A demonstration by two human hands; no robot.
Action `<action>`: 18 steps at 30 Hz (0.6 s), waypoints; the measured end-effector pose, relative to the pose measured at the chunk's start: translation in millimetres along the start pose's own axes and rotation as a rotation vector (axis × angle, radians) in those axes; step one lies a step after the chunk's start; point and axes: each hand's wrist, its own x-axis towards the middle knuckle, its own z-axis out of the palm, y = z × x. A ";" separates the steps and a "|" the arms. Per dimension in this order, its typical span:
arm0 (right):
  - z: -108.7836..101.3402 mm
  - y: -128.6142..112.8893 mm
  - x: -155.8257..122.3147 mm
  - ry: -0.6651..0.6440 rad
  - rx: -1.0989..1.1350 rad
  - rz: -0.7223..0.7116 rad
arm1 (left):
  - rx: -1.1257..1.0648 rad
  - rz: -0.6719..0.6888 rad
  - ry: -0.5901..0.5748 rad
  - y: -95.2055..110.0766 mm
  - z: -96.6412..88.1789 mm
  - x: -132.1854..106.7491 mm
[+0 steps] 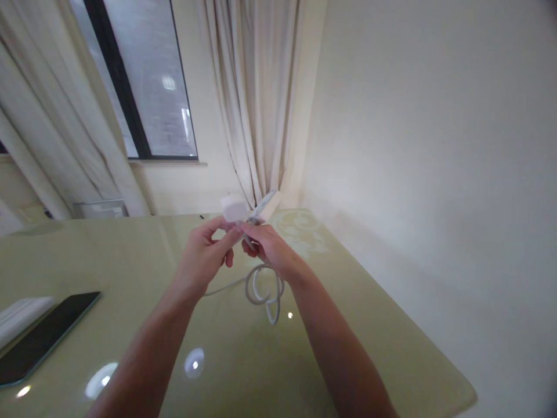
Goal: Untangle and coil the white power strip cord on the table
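Observation:
My left hand (213, 247) and my right hand (267, 247) meet above the table, thumbs and fingers closed in a pinch on a white cable (264, 301). Below my right hand the cable hangs in loose loops, with one length trailing left behind my left wrist. A blocky white charger (234, 208) rises above my left fingertips. Beyond my right fingers a longer white piece (268, 206) sticks up at a slant; its kind is unclear. My fingers hide where these parts join.
The glossy pale green table (235, 371) reflects ceiling lights. At the left lie a dark-screened phone or tablet (47, 337) and a white box-like object (21, 316). A plain wall (426, 174) borders the right edge. Curtains (256, 104) and a window (152, 81) stand behind.

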 end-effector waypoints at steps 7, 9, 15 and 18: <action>10.1 16.7 11.6 0.201 0.080 -0.003 | 0.466 0.533 0.210 -16.8 2.1 -2.9; 12.1 18.3 10.9 0.243 0.024 -0.029 | 0.610 0.760 0.195 -19.2 -4.8 -2.9; 9.9 29.3 8.9 0.242 -0.170 -0.011 | 0.837 1.050 0.043 -11.2 -19.6 -6.5; 8.7 36.3 11.5 0.392 -0.385 -0.012 | 0.866 1.131 -0.033 -8.3 -15.7 -10.5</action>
